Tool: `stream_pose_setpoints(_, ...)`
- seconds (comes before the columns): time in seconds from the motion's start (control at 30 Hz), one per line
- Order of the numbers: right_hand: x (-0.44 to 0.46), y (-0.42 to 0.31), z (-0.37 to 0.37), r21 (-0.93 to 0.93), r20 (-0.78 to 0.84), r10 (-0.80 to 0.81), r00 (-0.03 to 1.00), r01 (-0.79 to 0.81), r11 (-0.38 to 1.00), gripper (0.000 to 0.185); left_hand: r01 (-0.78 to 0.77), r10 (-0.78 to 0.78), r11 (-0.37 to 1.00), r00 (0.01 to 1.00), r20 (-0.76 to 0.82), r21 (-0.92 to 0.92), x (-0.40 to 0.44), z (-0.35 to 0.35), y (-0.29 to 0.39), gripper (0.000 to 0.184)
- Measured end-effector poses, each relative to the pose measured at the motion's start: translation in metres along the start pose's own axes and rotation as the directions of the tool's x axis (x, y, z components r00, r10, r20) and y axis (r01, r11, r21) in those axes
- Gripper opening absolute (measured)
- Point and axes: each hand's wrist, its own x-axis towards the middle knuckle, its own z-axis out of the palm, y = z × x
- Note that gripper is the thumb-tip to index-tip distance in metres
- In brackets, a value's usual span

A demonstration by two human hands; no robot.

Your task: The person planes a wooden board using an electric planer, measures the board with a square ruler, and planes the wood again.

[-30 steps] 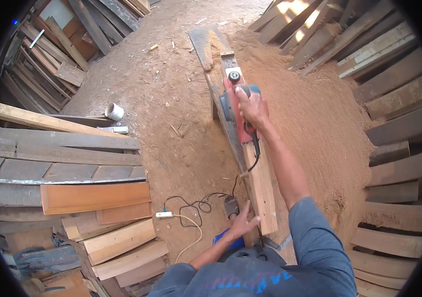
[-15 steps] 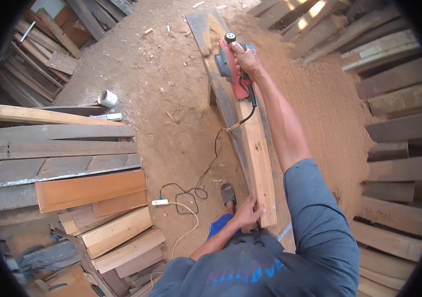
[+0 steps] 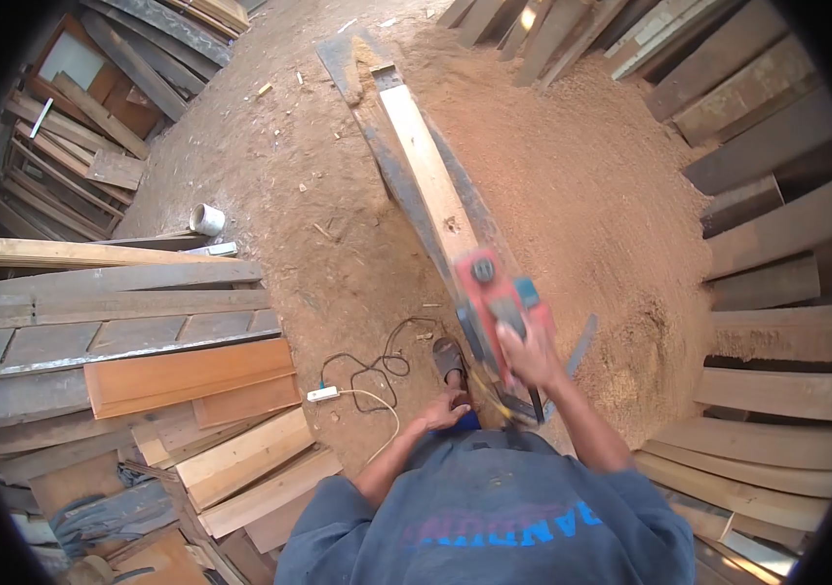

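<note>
The right hand [image 3: 530, 358] is wrapped around the handle of a red power planer [image 3: 494, 295], right of centre in the lower half of the frame; its fingers are closed on the grip, probably because that one handle lets a single arm steer and press the tool. The planer is over the near end of a pale timber [image 3: 425, 161], which runs from there towards the top centre of the frame. Blur hides whether its sole touches the wood.

The timber lies lengthwise on a narrow, dark desk [image 3: 336, 60]. Its far end appears to butt against a small stop block [image 3: 388, 75], likely set there to keep the piece from sliding away under a push.

The left hand [image 3: 445, 413] is at lower centre, off the timber, near a sandalled foot [image 3: 449, 358]; its fingers look loosely spread, pinching nothing visible. Whether it rests on the leg, I cannot tell.

A dark cord [image 3: 367, 375] lies looped on the ground by a white socket strip [image 3: 322, 394], the slack presumably giving the tool reach. Sawdust [image 3: 581, 185] covers the ground right of the desk.
</note>
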Motion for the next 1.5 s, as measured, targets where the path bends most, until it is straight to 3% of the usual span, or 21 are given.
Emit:
stream_pose_setpoints(0.03, -0.043, -0.006, -0.011, -0.022, 0.109, 0.170, 0.980, -0.168, 0.986, 0.074, 0.012, -0.012, 1.000, 1.000, 0.001, 0.022, -0.001, 0.004, -0.002, 0.058)
stream_pose_setpoints(0.17, -0.126, 0.070, -0.006, 0.035, 0.055, 0.007, 0.998, -0.009, 0.999, 0.078, 0.075, -0.077, 0.995, 0.997, 0.029, 0.072, -0.012, 0.019, 0.007, 0.057)
stream_pose_setpoints(0.23, -0.130, 0.073, -0.003, 0.018, 0.006, -0.044, 0.999, 0.044, 0.999, 0.078, 0.097, -0.100, 0.991, 0.994, 0.031, 0.092, -0.019, 0.018, 0.027, 0.057)
stream_pose_setpoints(0.27, -0.120, 0.069, -0.002, -0.033, -0.031, -0.068, 0.997, 0.067, 0.997, 0.078, 0.100, -0.103, 0.989, 0.994, 0.024, 0.105, -0.022, 0.017, 0.038, 0.058)
stream_pose_setpoints(0.37, -0.071, 0.013, -0.005, 0.003, 0.058, 0.100, 0.993, -0.100, 0.995, 0.077, 0.104, -0.103, 0.990, 0.995, -0.013, 0.097, -0.024, 0.020, 0.039, 0.059)
stream_pose_setpoints(0.43, -0.008, 0.018, 0.010, -0.041, -0.070, -0.128, 0.989, 0.125, 0.991, 0.078, 0.077, -0.072, 0.995, 0.994, -0.079, 0.069, -0.023, 0.021, 0.030, 0.058)
stream_pose_setpoints(0.5, 0.035, -0.039, 0.006, -0.147, -0.116, -0.155, 0.981, 0.137, 0.980, 0.078, 0.020, -0.014, 0.999, 0.985, -0.175, 0.032, -0.023, 0.020, 0.021, 0.054)
stream_pose_setpoints(0.53, 0.069, -0.047, 0.009, -0.071, -0.129, -0.168, 0.977, 0.160, 0.985, 0.065, 0.016, -0.002, 0.997, 0.983, -0.183, 0.076, -0.022, 0.016, 0.020, 0.054)
stream_pose_setpoints(0.6, 0.111, -0.052, 0.011, 0.036, -0.165, -0.182, 0.969, 0.190, 0.981, 0.055, 0.009, 0.022, 0.987, 0.982, -0.188, 0.160, -0.018, 0.001, 0.024, 0.055)
stream_pose_setpoints(0.63, 0.123, -0.055, 0.009, 0.065, -0.185, -0.186, 0.965, 0.201, 0.977, 0.053, -0.043, 0.095, 0.975, 0.967, -0.236, 0.217, -0.035, -0.015, 0.059, 0.058)
stream_pose_setpoints(0.73, 0.119, -0.055, -0.013, 0.183, -0.171, -0.077, 0.982, 0.108, 0.977, 0.045, -0.179, 0.375, 0.891, 0.809, -0.452, 0.418, -0.019, -0.033, 0.050, 0.070)
stream_pose_setpoints(0.77, 0.107, -0.049, -0.022, 0.236, -0.142, -0.010, 0.990, 0.043, 0.971, 0.042, -0.160, 0.395, 0.880, 0.770, -0.502, 0.448, -0.018, -0.035, 0.048, 0.074)
stream_pose_setpoints(0.83, 0.066, -0.040, -0.043, 0.335, -0.164, -0.065, 0.984, 0.118, 0.935, 0.039, -0.128, 0.455, 0.847, 0.676, -0.579, 0.516, -0.007, -0.051, 0.061, 0.081)
stream_pose_setpoints(1.03, -0.060, 0.058, -0.082, 0.211, -0.291, 0.117, 0.949, -0.056, 0.976, 0.044, -0.180, 0.655, 0.635, 0.640, -0.401, 0.751, 0.006, -0.081, 0.123, 0.086)
stream_pose_setpoints(1.13, -0.130, 0.094, -0.089, 0.101, -0.348, 0.186, 0.919, -0.161, 0.982, 0.048, -0.183, 0.630, 0.525, 0.741, -0.234, 0.831, 0.018, -0.073, 0.145, 0.086)
stream_pose_setpoints(1.23, -0.191, 0.128, -0.092, 0.037, -0.350, 0.285, 0.893, -0.290, 0.956, 0.048, -0.223, 0.628, 0.439, 0.769, -0.120, 0.870, 0.027, -0.055, 0.145, 0.084)
stream_pose_setpoints(1.33, -0.240, 0.159, -0.087, 0.034, -0.317, 0.334, 0.888, -0.341, 0.940, 0.043, -0.160, 0.593, 0.352, 0.800, -0.088, 0.922, 0.021, -0.041, 0.151, 0.082)
stream_pose_setpoints(1.4, -0.267, 0.187, -0.079, 0.085, -0.305, 0.368, 0.878, -0.359, 0.929, 0.037, -0.170, 0.566, 0.402, 0.819, -0.098, 0.900, 0.016, -0.031, 0.153, 0.080)
stream_pose_setpoints(1.5, -0.298, 0.208, -0.069, 0.162, -0.267, 0.435, 0.860, -0.405, 0.900, 0.044, -0.167, 0.516, 0.419, 0.853, -0.082, 0.892, 0.001, -0.012, 0.152, 0.079)
